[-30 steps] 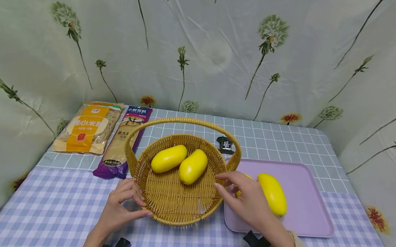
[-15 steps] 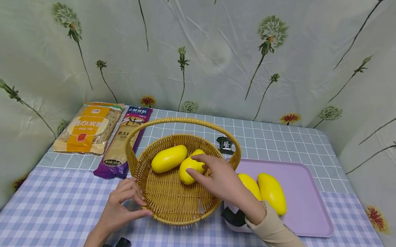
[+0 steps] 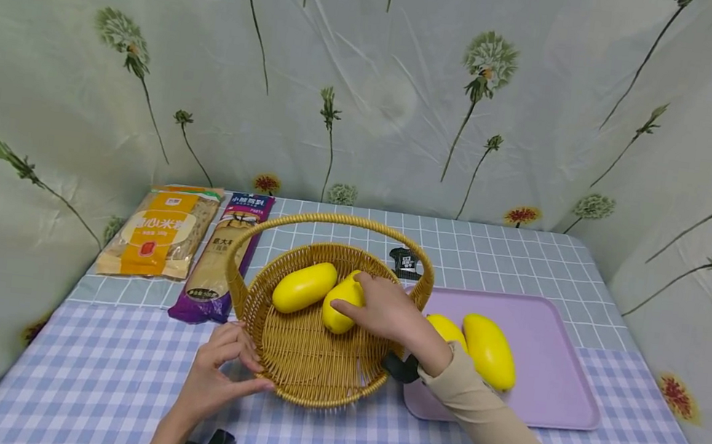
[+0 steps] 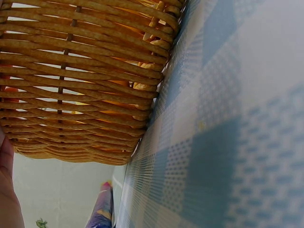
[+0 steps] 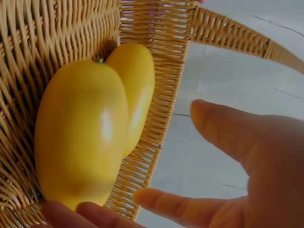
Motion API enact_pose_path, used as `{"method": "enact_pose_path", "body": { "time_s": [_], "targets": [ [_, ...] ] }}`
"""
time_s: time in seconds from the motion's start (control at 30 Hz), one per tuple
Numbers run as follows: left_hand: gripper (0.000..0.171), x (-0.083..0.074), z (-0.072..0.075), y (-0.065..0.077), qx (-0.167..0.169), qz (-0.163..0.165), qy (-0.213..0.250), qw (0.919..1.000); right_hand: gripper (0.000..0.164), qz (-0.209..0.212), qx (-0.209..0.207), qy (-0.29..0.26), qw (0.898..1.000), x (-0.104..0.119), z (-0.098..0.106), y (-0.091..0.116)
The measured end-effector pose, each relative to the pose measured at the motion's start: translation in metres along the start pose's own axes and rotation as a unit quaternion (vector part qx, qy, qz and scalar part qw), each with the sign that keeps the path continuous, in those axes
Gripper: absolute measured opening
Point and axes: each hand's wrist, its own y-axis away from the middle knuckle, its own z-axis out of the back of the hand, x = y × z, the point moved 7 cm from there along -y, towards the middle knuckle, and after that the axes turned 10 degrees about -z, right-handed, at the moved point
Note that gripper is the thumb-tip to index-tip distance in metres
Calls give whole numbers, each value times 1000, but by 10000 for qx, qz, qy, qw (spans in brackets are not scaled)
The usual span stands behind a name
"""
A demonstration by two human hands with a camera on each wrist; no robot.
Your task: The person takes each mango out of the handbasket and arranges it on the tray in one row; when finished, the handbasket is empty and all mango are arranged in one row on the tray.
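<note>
A wicker basket with a tall arched handle stands mid-table, two yellow mangoes inside. My left hand grips its lower left rim, thumb over the edge and fingers along the outer side. In the left wrist view the woven wall fills the upper left. My right hand reaches in at the right mango, thumb and fingers spread about it. The right wrist view shows fingertips right at the lower end of that mango, the thumb well apart. The other mango lies to its left.
To the right, a lilac tray bears two more mangoes, one partly hidden by my right arm. A bag of grain and a purple pasta packet lie back left. Behind the basket is a small black packet.
My right hand has moved left from the tray side over the basket's rim and down to the right mango. The left hand keeps its hold on the rim.
</note>
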Motion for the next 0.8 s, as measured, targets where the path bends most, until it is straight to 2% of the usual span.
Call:
{"method": "enact_pose_path", "body": {
  "time_s": [0.33,0.6,0.8],
  "targets": [
    [31,0,0,0,-35,-103,56,9999,69,-240,149,389,9988,-5,-6,-16],
    [31,0,1,0,-45,-97,7,9999,68,-245,151,499,9983,4,-5,-27],
    [32,0,0,0,-37,-92,29,9999,55,-237,162,392,9988,4,-7,-33]
  ]
}}
